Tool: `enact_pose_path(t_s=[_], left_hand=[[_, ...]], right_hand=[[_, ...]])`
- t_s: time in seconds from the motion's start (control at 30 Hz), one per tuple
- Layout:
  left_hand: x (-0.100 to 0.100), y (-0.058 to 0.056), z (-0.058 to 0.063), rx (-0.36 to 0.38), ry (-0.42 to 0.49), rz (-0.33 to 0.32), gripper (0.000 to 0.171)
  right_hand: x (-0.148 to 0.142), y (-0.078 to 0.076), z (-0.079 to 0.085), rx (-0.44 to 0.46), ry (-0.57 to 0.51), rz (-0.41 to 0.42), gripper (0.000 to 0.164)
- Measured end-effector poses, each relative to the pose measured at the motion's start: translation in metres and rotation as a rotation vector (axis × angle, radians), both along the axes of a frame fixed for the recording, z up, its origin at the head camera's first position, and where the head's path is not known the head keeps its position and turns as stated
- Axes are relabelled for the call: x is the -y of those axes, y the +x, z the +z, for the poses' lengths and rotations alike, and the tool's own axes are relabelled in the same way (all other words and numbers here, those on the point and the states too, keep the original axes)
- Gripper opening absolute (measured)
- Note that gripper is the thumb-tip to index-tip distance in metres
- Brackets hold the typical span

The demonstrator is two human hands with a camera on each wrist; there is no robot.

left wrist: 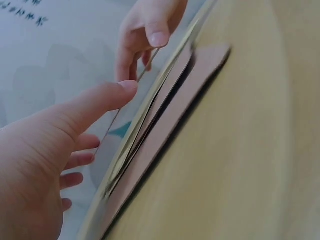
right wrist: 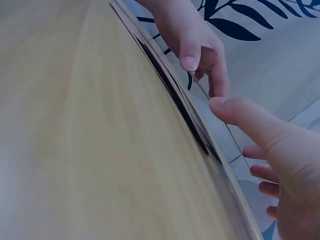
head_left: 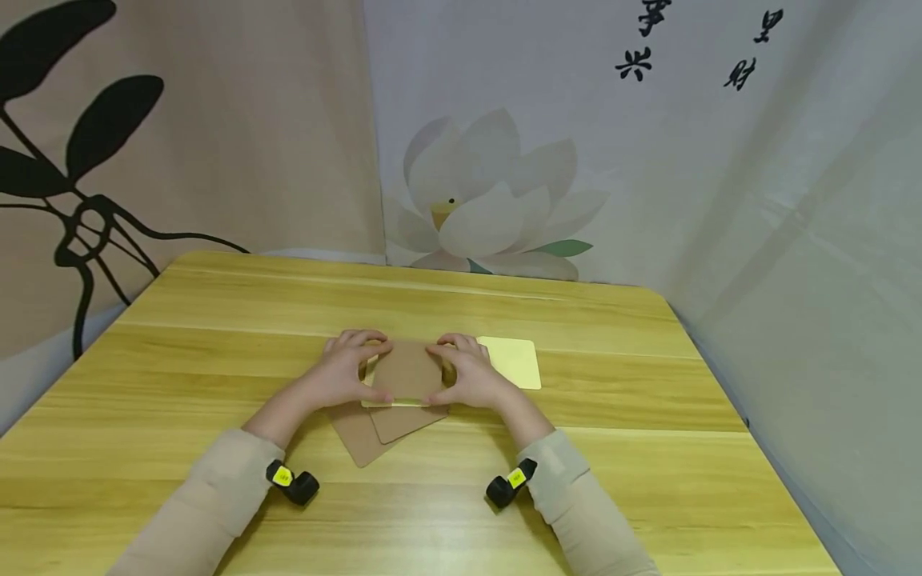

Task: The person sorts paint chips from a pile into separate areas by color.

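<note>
Left hand (head_left: pixel 342 376) and right hand (head_left: pixel 470 378): fingers pinch opposite edges of a brown card (head_left: pixel 408 370), raised over the wood-grain counter (head_left: pixel 634 480). Beneath that card lie overlapping sheets (head_left: pixel 357 437); to its right, a yellow card (head_left: pixel 517 365); beyond it, lotus-printed cloth (head_left: pixel 497 72).

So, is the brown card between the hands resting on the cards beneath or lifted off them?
Lifted off: both wrist views show the brown card edge-on, with a gap between it and the cards beneath.

Soft glare on the tabletop (head_left: pixel 418 500), faint shadows, 2 dimmer, blurrier wrist views.
</note>
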State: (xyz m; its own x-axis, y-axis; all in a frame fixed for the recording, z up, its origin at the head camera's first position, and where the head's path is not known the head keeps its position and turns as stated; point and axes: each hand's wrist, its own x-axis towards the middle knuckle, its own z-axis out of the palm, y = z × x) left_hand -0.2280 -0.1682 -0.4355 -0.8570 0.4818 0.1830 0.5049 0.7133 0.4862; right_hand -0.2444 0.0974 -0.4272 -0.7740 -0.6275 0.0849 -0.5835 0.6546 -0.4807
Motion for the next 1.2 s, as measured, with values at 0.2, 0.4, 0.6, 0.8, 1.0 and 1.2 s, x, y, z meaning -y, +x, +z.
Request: enact_pose_path(t_s=[0.2,0.4,0.6,0.8,1.0,1.2], left_hand=[[-0.022,0.010,0.004,-0.009,0.017,-0.007,0.092],[-0.044,0.022,0.006,-0.030,0.032,-0.007,0.088],[-0.067,0.033,0.004,-0.051,0.026,-0.013,0.088],[-0.091,0.044,0.003,-0.045,0.031,-0.024,0.089],[-0.113,0.055,0.001,-0.031,0.014,-0.045,0.091],[-0.133,0.062,0.003,-0.028,-0.020,-0.056,0.092]], right_hand=[[-0.022,0.011,0.005,-0.010,-0.007,0.000,0.086],[-0.043,0.024,0.009,-0.030,-0.024,0.010,0.085],[-0.066,0.035,0.009,-0.038,-0.027,0.010,0.087],[-0.088,0.047,0.010,-0.028,-0.024,0.023,0.088],[-0.109,0.059,0.010,-0.023,-0.009,0.025,0.089],[-0.127,0.067,0.012,0.003,0.003,0.026,0.089]])
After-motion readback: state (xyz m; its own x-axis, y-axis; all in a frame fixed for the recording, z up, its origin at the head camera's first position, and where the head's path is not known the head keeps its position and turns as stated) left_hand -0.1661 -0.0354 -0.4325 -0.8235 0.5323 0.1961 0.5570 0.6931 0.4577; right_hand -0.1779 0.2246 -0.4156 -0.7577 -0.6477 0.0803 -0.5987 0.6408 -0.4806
